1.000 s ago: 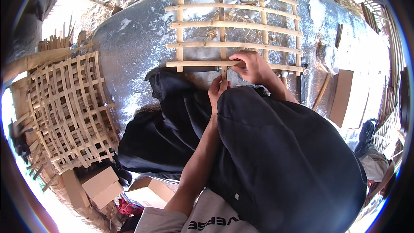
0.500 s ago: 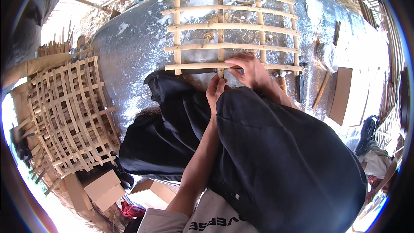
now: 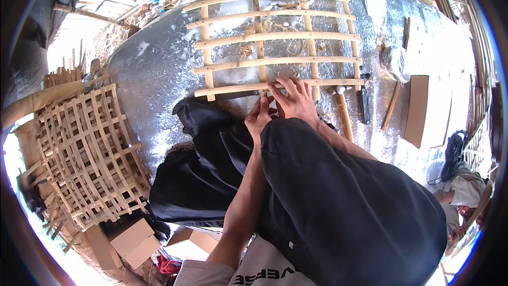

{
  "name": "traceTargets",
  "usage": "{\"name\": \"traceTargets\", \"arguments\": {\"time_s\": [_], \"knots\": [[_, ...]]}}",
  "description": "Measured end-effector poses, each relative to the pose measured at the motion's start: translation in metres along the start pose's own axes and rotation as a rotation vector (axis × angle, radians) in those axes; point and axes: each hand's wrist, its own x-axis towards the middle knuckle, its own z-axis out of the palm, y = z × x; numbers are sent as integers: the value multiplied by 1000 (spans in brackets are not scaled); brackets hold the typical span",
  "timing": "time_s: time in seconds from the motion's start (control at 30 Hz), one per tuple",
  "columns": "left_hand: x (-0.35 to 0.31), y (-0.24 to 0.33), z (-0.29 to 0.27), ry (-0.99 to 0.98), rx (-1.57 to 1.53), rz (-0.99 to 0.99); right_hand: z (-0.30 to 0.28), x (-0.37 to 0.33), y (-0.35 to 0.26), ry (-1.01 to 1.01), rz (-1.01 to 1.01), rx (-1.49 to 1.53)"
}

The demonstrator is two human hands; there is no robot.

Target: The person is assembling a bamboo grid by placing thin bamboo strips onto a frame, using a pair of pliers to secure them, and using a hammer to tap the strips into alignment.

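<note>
A bamboo lattice (image 3: 278, 37) of long slats and crosspieces lies ahead of me, its nearest crosspiece just past my knees. At the joint where that crosspiece meets a lengthwise slat, my left hand (image 3: 258, 118) pinches the slat's short end between thumb and fingers. Close beside it on the right, my right hand (image 3: 296, 99) has its fingertips curled over the crosspiece. Whether a small fastening sits between the fingers is hidden. Black cloth (image 3: 338, 190) covers my bent legs, right below both hands.
Finished-looking lattices (image 3: 90, 151) are stacked at the left, with cardboard boxes (image 3: 135, 243) below them. Right of the lattice lie a black-handled tool (image 3: 363, 107), a wooden handle (image 3: 345, 119), a clear plastic bag (image 3: 396, 63) and a cardboard piece (image 3: 416, 111). Another person (image 3: 466, 190) sits at the far right.
My right hand has turned from a pinch at the joint to lie over the crosspiece with its fingers more extended. The whole view has shifted slightly.
</note>
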Motion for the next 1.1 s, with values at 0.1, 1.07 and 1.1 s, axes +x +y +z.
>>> {"name": "traceTargets", "arguments": {"time_s": [0.1, 1.07, 1.1], "knots": [[5, -5, -4, 49, -47, 37, 0, 2, -1, -12, -2, 12], [11, -11, -5, 172, -17, 49, -9, 40, 20, -14, -82, 278], [12, -11, -5, 179, -21, 51, -10, 42, 19, -19, -89, 284]]}}
